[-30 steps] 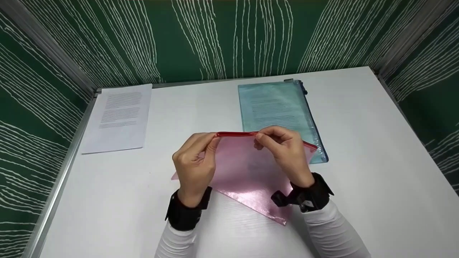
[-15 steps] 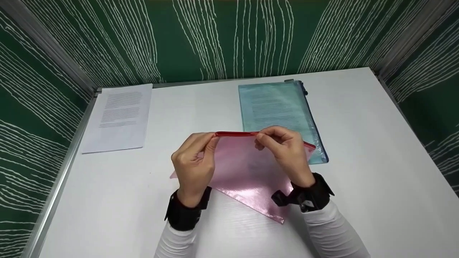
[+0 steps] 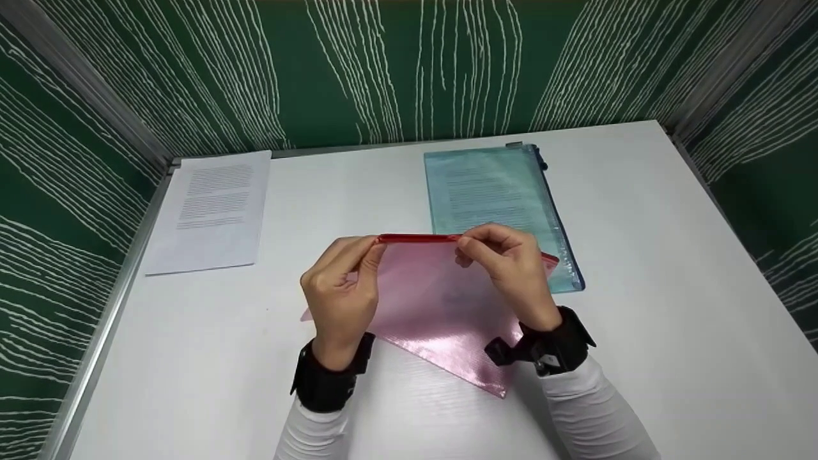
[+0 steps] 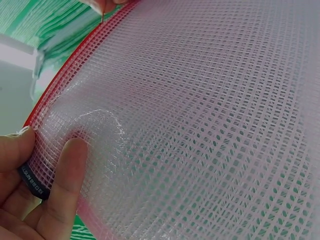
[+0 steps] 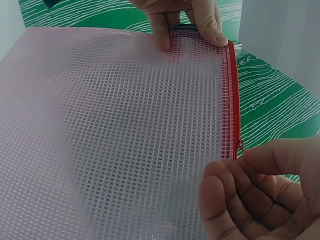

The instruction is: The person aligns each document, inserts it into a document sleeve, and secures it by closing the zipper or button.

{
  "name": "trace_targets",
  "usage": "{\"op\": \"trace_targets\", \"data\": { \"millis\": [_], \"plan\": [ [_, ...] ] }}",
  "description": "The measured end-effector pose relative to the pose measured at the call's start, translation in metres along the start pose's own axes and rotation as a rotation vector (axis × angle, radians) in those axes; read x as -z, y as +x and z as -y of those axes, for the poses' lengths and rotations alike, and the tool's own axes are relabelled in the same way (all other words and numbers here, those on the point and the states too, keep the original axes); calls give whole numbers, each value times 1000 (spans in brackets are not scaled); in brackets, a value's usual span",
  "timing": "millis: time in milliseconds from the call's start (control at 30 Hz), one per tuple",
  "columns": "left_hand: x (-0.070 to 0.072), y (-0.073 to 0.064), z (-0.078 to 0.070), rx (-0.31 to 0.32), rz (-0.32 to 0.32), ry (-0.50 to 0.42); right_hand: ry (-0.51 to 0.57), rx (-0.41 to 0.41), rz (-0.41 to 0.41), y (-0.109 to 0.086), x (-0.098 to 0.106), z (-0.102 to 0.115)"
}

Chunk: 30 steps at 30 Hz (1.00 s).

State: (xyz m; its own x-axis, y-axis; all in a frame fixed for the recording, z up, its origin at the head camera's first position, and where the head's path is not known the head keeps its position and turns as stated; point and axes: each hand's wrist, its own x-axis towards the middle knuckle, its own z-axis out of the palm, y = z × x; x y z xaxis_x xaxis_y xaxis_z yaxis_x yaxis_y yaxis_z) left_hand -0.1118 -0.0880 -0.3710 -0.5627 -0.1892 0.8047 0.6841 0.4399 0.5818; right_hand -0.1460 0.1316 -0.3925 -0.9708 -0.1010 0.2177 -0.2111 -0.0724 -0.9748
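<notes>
A pink mesh zipper pouch (image 3: 441, 300) hangs from both hands with its red zipper edge (image 3: 418, 238) uppermost. My left hand (image 3: 339, 291) pinches the pouch's corner at one end of the zipper. In the left wrist view a black label (image 4: 33, 183) with white lettering shows between its fingers. My right hand (image 3: 514, 271) grips the zipper farther along, with thumb and finger at the small metal slider (image 5: 241, 145). Past that hand, the red edge carries on to the other corner. The pouch's lower corner tilts toward the front of the table.
Behind the right hand lies a blue-green zipper pouch (image 3: 492, 185) with a printed sheet inside, partly covered by the pink one. A stack of printed paper (image 3: 211, 217) sits at the back left of the white table (image 3: 664, 306). Green walls with white lines (image 3: 409, 70) surround it.
My left hand has drifted slightly left, and the stretch of red zipper between the hands is a little longer. The right hand stays almost in place.
</notes>
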Motion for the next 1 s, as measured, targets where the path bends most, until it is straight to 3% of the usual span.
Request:
{"op": "trace_targets", "data": {
  "millis": [1000],
  "plan": [
    [13,5,3,61,-39,7,-42,-54,-33,4,7,-5]
  ]
}}
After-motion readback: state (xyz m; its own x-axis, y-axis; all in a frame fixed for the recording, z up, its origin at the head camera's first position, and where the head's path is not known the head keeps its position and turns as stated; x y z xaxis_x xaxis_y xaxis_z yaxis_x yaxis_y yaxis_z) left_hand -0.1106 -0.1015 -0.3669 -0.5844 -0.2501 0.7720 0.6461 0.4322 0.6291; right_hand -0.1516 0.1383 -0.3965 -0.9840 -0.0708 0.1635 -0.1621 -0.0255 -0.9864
